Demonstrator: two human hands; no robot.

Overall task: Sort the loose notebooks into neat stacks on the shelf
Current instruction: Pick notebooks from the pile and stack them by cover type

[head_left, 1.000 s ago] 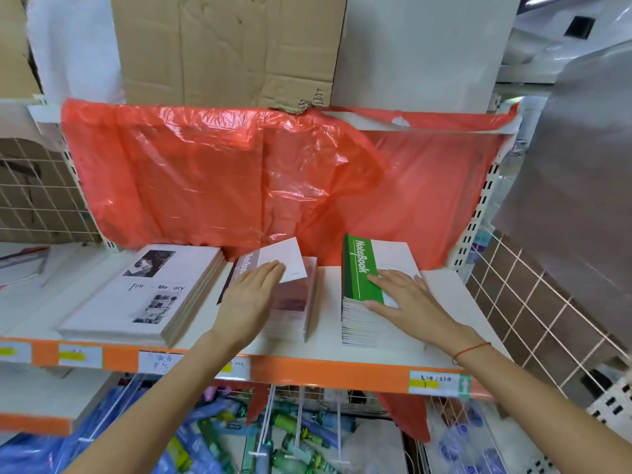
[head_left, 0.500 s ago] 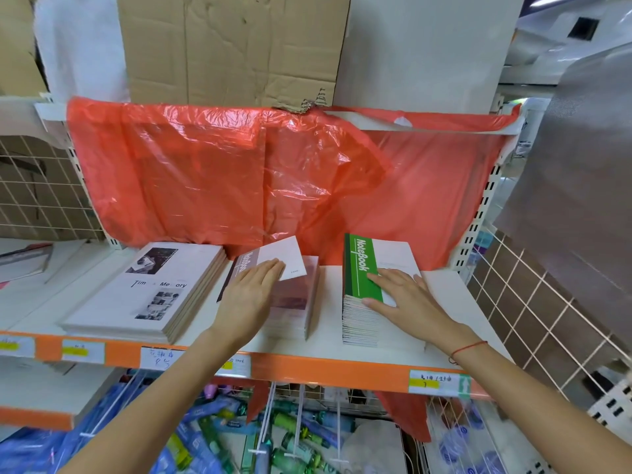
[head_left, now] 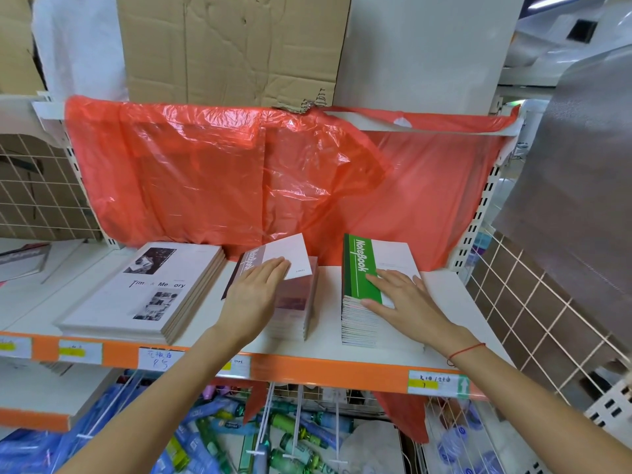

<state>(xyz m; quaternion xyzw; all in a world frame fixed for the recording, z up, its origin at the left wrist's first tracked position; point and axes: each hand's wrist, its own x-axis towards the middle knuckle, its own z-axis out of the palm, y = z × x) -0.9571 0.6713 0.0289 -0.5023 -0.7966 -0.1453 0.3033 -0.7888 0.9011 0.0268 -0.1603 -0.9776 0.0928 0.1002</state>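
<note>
1. Against the two earlier views, almost nothing is seen to have changed: both hands are kept flat on the same stacks, and the three stacks are found in the same places on the shelf.
2. The left hand is laid palm down, fingers straight and together, on the maroon notebook stack in the middle of the shelf; nothing is gripped by it.
3. The top notebook of that stack is seen skewed, its white cover turned clockwise off the pile, with the fingertips resting on its near corner.
4. The right hand is spread open, fingers straight, and pressed on top of the green notebook stack at the right; nothing is gripped.
5. "NoteBook" is printed in white along the green band of that cover, and the same word is partly readable on the maroon band of the skewed cover.
6. A third stack, the photo-cover stack, is set at the left, untouched, and lettering like "Tim… Me…ory" is read on it.
7. Handwritten price tags are fixed to the orange shelf edge; their characters are too small to be read with certainty.
8. A red plastic sheet is hung behind the stacks.
</note>
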